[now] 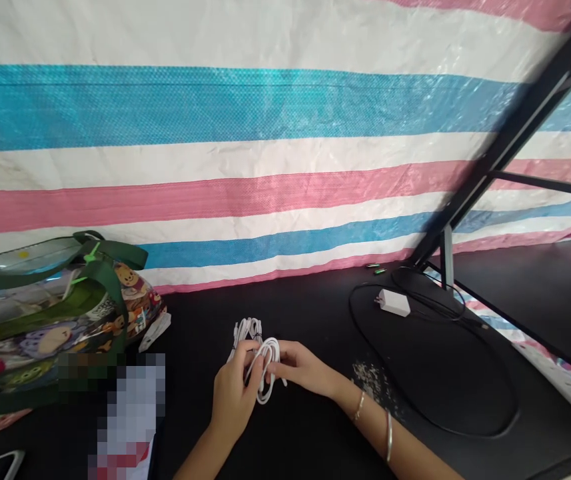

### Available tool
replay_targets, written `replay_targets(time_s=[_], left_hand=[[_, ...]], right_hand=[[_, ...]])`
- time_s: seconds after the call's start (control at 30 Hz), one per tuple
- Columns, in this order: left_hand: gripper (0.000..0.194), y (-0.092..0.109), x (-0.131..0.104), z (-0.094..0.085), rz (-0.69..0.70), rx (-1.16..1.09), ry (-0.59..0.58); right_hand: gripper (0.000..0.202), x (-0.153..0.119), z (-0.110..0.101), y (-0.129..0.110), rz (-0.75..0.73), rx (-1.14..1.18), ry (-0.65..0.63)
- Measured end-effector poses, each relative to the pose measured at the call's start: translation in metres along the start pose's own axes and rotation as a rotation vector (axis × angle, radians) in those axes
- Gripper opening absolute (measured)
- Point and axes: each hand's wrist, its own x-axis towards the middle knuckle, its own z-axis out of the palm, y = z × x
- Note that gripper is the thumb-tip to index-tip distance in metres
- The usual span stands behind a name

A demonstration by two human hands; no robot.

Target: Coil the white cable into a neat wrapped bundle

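A coiled white cable [266,398] is held between both hands, low over the black tabletop. My left hand [235,393] pinches the coil from the left with thumb and fingers. From the right, my right hand [305,368] closes its thumb and fingertips on the same coil; a bracelet and a bangle circle that wrist and forearm. Just behind the hands lies another bundle of white cable [249,328], gathered with a dark tie. My left hand partly hides this bundle.
A printed bag with green straps [120,287] stands at the left. A white charger [394,303] and a looped black cable [465,430] lie at the right, near small scraps [372,380]. A black metal frame [465,193] rises before the striped sheet [265,113]. A phone-like device [12,463] sits front left.
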Motion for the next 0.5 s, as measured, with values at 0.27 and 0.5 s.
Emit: replay_targets(time_s=[0.27, 0.5], left_hand=[[0.019, -0.0013, -0.0024, -0.0009, 0.023, 0.029, 0.023], [0.021, 0.0011, -0.0016, -0.0014, 0.0, 0.032, -0.001]], right_hand=[[0.046, -0.0003, 0.0009, 0.001, 0.015, -0.065, 0.004], [0.046, -0.0016, 0.0005, -0.0008, 0.036, -0.06, 0.001]])
